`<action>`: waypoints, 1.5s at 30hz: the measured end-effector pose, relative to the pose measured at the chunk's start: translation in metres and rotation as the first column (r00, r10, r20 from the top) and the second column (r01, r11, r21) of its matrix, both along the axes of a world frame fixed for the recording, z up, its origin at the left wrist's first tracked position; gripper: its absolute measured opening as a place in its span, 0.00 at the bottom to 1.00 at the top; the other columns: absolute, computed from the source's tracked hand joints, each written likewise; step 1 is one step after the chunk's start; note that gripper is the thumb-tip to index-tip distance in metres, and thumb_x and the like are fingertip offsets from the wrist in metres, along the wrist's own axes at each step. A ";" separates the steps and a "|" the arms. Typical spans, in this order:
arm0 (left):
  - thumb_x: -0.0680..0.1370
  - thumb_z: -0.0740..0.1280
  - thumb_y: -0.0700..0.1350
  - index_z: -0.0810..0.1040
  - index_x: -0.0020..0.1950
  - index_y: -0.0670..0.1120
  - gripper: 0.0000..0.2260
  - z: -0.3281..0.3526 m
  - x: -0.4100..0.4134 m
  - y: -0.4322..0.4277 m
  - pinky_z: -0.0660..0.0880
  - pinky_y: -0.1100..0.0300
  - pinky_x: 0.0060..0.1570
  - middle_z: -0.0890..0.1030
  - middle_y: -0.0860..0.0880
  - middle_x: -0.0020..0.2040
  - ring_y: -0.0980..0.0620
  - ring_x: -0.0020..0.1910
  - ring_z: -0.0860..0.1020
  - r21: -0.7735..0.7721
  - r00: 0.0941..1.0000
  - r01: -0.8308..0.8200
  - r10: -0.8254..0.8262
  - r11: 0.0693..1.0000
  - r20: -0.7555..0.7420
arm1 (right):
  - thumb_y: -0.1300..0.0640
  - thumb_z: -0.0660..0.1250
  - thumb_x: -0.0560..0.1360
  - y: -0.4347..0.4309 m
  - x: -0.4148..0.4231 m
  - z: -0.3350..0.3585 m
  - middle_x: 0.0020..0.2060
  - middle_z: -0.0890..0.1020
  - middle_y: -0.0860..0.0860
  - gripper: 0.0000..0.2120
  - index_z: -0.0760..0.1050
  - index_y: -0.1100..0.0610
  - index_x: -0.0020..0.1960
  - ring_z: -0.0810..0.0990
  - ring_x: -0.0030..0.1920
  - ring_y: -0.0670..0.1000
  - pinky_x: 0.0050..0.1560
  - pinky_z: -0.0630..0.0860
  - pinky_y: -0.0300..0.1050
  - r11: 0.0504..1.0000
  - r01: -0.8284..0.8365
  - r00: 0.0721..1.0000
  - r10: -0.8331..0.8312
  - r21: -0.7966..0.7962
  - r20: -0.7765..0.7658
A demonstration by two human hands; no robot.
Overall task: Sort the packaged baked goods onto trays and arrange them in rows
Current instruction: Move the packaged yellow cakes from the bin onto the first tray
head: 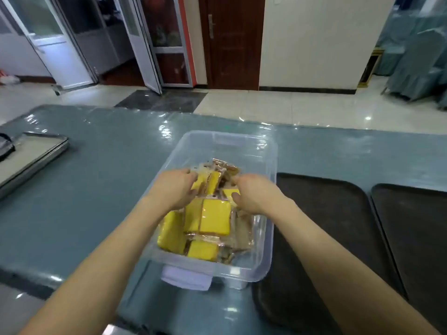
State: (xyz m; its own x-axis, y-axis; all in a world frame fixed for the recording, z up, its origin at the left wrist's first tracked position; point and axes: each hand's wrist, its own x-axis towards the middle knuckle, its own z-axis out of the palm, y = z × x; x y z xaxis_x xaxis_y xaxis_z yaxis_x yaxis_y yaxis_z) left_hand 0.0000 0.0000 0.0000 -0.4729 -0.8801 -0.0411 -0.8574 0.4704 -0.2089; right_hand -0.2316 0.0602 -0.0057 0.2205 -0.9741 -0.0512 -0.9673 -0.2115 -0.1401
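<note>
The left hand [175, 187] and right hand [254, 195] dig curled fingers into the wrapped yellow cakes [215, 216]; blur hides whether either actually pinches one. The cakes lie heaped in a clear bin [269, 163] on the teal table [108, 153], with dark trays [326, 213] just beside it on the right.

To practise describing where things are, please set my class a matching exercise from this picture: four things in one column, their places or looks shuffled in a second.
Things
1. clear bin
2. metal tray
3. dark trays
4. yellow cake packets

Places or looks
a. far left on the table
b. piled inside the bin
c. side by side, right of the bin
d. see-through, in the middle of the table

Pairs: 1-d, 2-a, 3-c, 4-b
</note>
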 end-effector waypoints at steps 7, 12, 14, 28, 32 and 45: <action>0.82 0.72 0.52 0.73 0.78 0.50 0.25 -0.034 0.038 -0.038 0.75 0.49 0.67 0.76 0.46 0.74 0.42 0.71 0.77 0.338 0.996 0.039 -0.008 0.941 -0.094 | 0.26 0.75 0.71 -0.020 0.032 -0.063 0.81 0.71 0.53 0.54 0.57 0.49 0.87 0.73 0.77 0.58 0.75 0.73 0.56 0.906 0.105 0.941 -0.224 0.409 0.253; 0.80 0.72 0.43 0.75 0.76 0.50 0.24 -0.054 0.024 -0.052 0.79 0.49 0.63 0.79 0.46 0.71 0.43 0.66 0.79 0.492 0.994 0.065 -0.014 0.868 -0.106 | 0.31 0.82 0.67 -0.026 0.030 -0.072 0.82 0.68 0.50 0.59 0.57 0.49 0.87 0.70 0.79 0.57 0.75 0.72 0.53 0.853 0.106 0.941 -0.251 0.510 0.225; 0.76 0.70 0.36 0.78 0.71 0.52 0.24 -0.059 0.022 -0.062 0.81 0.48 0.59 0.81 0.47 0.68 0.44 0.62 0.80 0.439 0.992 0.085 -0.034 0.894 -0.122 | 0.32 0.84 0.65 -0.027 0.031 -0.076 0.84 0.64 0.49 0.63 0.52 0.47 0.88 0.68 0.81 0.57 0.77 0.71 0.55 0.865 0.088 0.934 -0.244 0.494 0.261; 0.62 0.89 0.54 0.62 0.86 0.54 0.57 -0.056 -0.016 -0.145 0.76 0.48 0.66 0.75 0.44 0.70 0.41 0.71 0.73 0.367 0.986 0.107 -0.145 0.924 0.079 | 0.46 0.88 0.65 -0.021 0.044 -0.077 0.58 0.78 0.46 0.34 0.71 0.47 0.61 0.78 0.57 0.52 0.51 0.77 0.47 0.892 0.089 0.930 -0.234 0.443 0.283; 0.60 0.90 0.55 0.74 0.75 0.50 0.47 -0.043 -0.012 -0.142 0.77 0.52 0.55 0.78 0.49 0.57 0.43 0.61 0.78 0.377 0.984 0.145 -0.174 0.915 0.042 | 0.49 0.86 0.69 -0.020 0.045 -0.068 0.64 0.80 0.48 0.37 0.72 0.48 0.73 0.78 0.61 0.51 0.56 0.77 0.46 0.905 0.059 0.901 -0.231 0.422 0.368; 0.67 0.85 0.65 0.74 0.60 0.55 0.31 0.034 0.003 -0.090 0.83 0.43 0.49 0.84 0.49 0.53 0.43 0.49 0.82 0.111 0.758 0.045 0.038 0.993 -0.652 | 0.55 0.86 0.71 0.019 -0.021 -0.001 0.35 0.82 0.43 0.22 0.77 0.48 0.58 0.79 0.34 0.43 0.36 0.78 0.41 0.917 0.363 0.402 -0.315 0.166 0.860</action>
